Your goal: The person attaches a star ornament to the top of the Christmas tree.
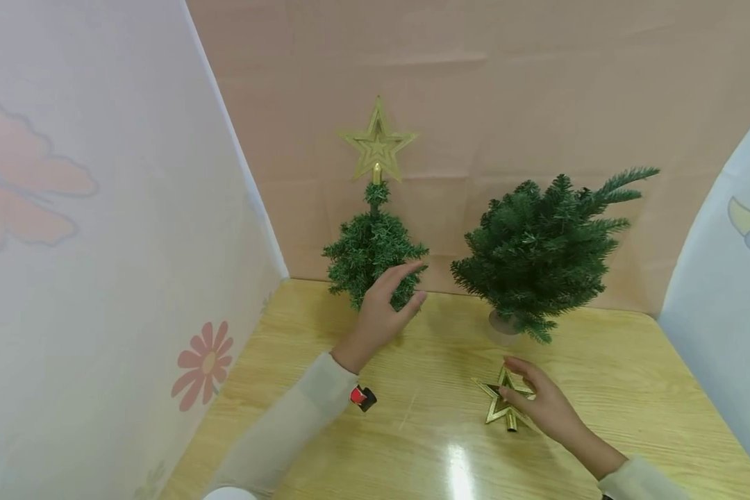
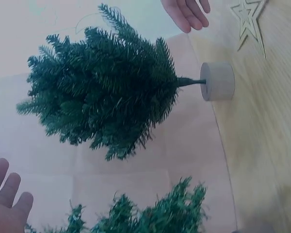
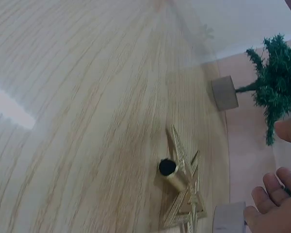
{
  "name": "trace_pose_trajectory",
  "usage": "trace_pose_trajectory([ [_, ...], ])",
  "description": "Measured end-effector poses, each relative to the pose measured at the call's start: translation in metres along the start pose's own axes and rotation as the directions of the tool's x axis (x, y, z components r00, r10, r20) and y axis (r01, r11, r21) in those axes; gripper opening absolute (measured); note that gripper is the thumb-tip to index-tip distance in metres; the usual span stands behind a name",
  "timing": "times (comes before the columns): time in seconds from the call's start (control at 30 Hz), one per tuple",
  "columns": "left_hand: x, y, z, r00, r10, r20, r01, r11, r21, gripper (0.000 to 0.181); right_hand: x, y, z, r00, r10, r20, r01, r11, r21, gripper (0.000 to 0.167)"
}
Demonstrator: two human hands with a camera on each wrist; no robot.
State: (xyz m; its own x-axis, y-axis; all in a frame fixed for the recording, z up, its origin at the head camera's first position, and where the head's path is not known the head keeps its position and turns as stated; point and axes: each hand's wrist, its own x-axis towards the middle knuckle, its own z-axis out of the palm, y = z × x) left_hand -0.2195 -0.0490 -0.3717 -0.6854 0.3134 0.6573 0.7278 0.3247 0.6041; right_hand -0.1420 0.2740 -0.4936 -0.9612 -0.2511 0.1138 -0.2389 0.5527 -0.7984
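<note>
A gold star (image 1: 378,147) stands upright on top of the left small green tree (image 1: 365,250). My left hand (image 1: 380,314) is in front of that tree with thumb and fingers apart, holding nothing; whether it touches the branches I cannot tell. A second gold star (image 1: 492,411) lies on the table before the right tree (image 1: 537,250). Over this star is my right hand (image 1: 546,406), its thumb and fingers spread. The right wrist view shows the star (image 3: 191,199) flat with its tube end (image 3: 174,177) raised, and my right hand (image 3: 276,208) apart from it.
The right tree's round base (image 2: 220,81) stands on the wooden table (image 1: 412,430) near the back cloth (image 1: 444,83). Another round base (image 3: 225,92) is under the left tree. Patterned cloths rise at the left (image 1: 100,173) and right (image 1: 737,292).
</note>
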Motion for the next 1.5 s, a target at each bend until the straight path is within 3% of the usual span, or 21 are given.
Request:
trace_pose_trajectory([
  [0.33, 0.003, 0.001, 0.038, 1.000, -0.005, 0.021, 0.009, 0.982, -0.187, 0.052, -0.005, 0.021, -0.006, 0.998, 0.045, -0.033, -0.047, 0.997, -0.054, 0.066],
  [0.57, 0.019, 0.002, 0.059, 1.000, 0.021, 0.012, -0.016, 0.958, -0.286, 0.055, -0.006, 0.031, -0.006, 0.998, 0.059, -0.033, -0.060, 0.997, -0.042, 0.070],
  [0.83, 0.041, 0.026, 0.066, 0.992, 0.119, -0.048, -0.126, 0.967, -0.219, 0.052, -0.007, 0.043, -0.006, 0.995, 0.094, -0.032, -0.094, 0.995, -0.015, 0.074],
  [1.03, 0.050, 0.033, 0.073, 0.996, 0.088, -0.032, -0.093, 0.970, -0.224, 0.053, -0.010, 0.048, -0.006, 0.991, 0.131, -0.018, -0.130, 0.991, 0.039, 0.076],
  [1.23, 0.062, 0.024, 0.083, 0.994, 0.098, -0.044, -0.106, 0.959, -0.263, 0.052, -0.010, 0.050, -0.005, 0.989, 0.147, 0.006, -0.147, 0.987, 0.063, 0.075],
  [1.5, 0.072, 0.010, 0.096, 0.995, 0.098, -0.007, -0.097, 0.971, -0.220, 0.053, -0.009, 0.055, -0.005, 0.986, 0.167, 0.000, -0.167, 0.986, 0.009, 0.075],
])
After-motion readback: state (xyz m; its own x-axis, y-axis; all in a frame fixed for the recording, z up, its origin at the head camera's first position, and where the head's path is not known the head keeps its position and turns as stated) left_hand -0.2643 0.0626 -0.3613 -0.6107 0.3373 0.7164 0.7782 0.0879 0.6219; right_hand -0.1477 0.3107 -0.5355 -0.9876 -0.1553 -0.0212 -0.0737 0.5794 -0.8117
